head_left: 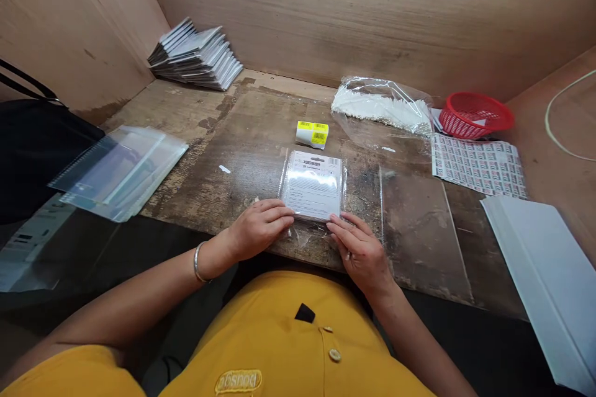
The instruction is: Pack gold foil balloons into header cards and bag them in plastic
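Note:
A white printed card pack [313, 189] lies in a clear plastic sleeve on the brown table in front of me. Its upper end shows a dark hanger slot and a barcode. My left hand [261, 227] has its fingers closed together at the pack's lower left corner. At the lower right corner, my right hand [357, 247] grips the edge, thumb hidden beneath. The sleeve's loose, crinkled end hangs between both hands towards the table's front edge. Just beyond the pack lies a roll of yellow-and-white barcode labels [311, 134].
Stacked packs [198, 56] stand at the back left. Clear sleeves [123, 170] lie left, near a black bag [37, 149]. To the right are a clear sheet [419, 223], a bag of white pieces [379, 105], a red basket [475, 115], sticker sheets [479, 164] and white sheets [544, 267].

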Demonstrator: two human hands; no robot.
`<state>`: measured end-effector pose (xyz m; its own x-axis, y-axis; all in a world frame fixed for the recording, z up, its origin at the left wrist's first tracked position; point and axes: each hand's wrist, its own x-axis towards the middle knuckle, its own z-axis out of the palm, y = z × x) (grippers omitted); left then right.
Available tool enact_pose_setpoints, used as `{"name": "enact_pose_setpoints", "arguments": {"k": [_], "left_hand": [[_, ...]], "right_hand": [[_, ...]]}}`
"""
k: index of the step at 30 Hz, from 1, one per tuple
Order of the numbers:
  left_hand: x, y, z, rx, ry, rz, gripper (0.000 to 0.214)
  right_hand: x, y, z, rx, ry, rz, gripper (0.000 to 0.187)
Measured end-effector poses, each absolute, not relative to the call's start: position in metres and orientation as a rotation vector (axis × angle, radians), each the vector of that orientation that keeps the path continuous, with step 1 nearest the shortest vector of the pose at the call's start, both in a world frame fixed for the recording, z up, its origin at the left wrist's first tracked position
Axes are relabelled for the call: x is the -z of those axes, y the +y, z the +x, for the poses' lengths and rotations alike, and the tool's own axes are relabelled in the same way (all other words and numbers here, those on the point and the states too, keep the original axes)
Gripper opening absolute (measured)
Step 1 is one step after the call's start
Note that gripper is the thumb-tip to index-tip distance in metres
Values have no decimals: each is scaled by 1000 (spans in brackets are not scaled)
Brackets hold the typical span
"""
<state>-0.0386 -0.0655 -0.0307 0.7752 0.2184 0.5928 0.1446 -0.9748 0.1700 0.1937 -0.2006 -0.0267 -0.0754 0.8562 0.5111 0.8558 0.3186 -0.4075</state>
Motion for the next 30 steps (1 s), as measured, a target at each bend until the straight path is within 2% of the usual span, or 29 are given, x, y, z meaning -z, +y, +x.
{"name": "enact_pose_setpoints", "arguments": {"k": [7,13,22,26,29,30], "left_hand": [[25,-69,-31,-910,449,2651,19],[12,-59,-26,-671,856,2269,23],[18,-36,-11,-424,1094,1509,22],[19,-33,-10,-390,1154,1681,18],[19,-35,-7,-358,1237,2051,5],[19,-36,-5,-313,1267,2167,10]], "right_hand": [[20,-185,184,-326,-1428,-1597,19],[22,-171,185,-463,-1135,-1696,26],[27,-149,191,-658,-873,-1783,28],[26,-146,195,-683,-946,-1894,28],[24,-140,194,-552,-1137,-2101,27],[23,-137,193,-480,-1220,-2198,27]]}}
